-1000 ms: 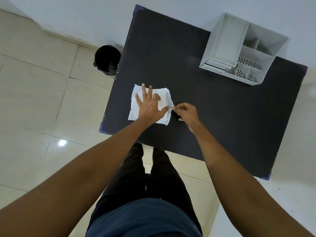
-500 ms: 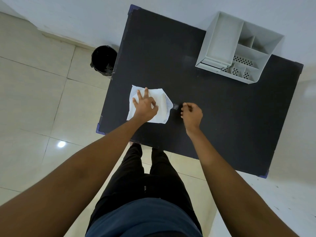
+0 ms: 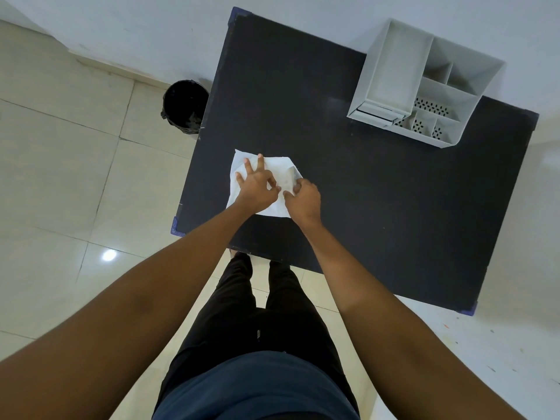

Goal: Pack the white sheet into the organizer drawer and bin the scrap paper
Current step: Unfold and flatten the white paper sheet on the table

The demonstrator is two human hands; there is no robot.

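A white sheet point(image 3: 280, 168) lies partly folded on the black table point(image 3: 363, 192), near its left front corner. My left hand point(image 3: 256, 186) presses flat on the sheet with fingers spread. My right hand point(image 3: 304, 200) pinches the sheet's right side, where a flap is folded over toward the middle. The white organizer point(image 3: 424, 83) stands at the table's far right, with a long tray, small perforated compartments and a low drawer front point(image 3: 374, 112) facing me. A black bin point(image 3: 185, 106) sits on the floor left of the table. No separate scrap paper is visible.
Pale floor tiles point(image 3: 75, 177) spread to the left. A white wall runs behind the table. My legs stand at the table's near edge.
My right hand moved left from the bare table onto the sheet and took hold of its right side. The right flap now lies folded inward. My left hand stayed on the sheet.
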